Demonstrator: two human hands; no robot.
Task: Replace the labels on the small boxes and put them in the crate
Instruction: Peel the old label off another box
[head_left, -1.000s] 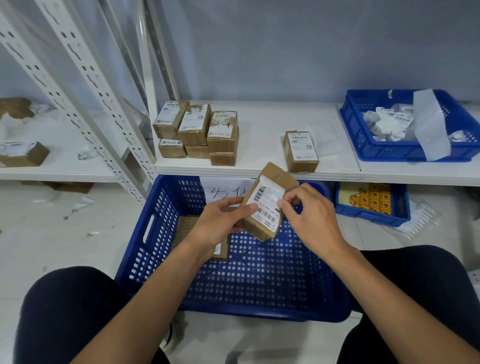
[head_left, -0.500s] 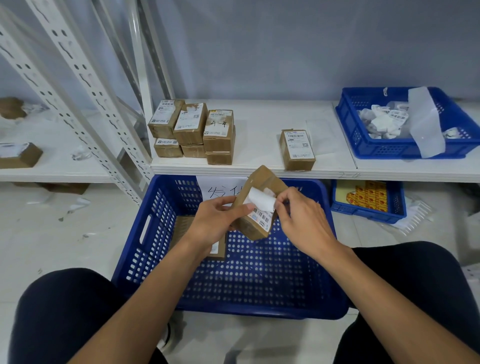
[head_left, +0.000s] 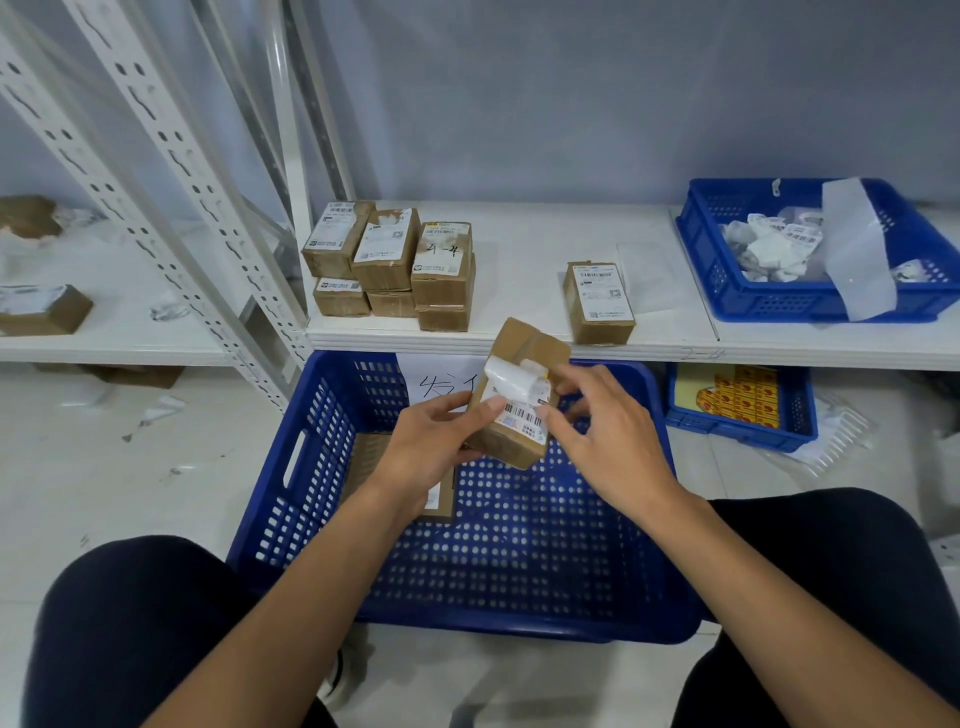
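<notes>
Soft, even, cool indoor light with no glare; a faint shadow lies just below the blue crate (head_left: 311, 467). Left of the crate, the rack posts (head_left: 156, 135) bow with wide-angle distortion and look slightly soft

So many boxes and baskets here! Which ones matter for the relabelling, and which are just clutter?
In the job: small box gripped by left hand; its half-peeled label pinched by right hand; big blue crate; stacked boxes and lone box on the shelf.
Lying about: tray of yellow packets; paper scraps on floor; basket of crumpled labels, probably waste.
</notes>
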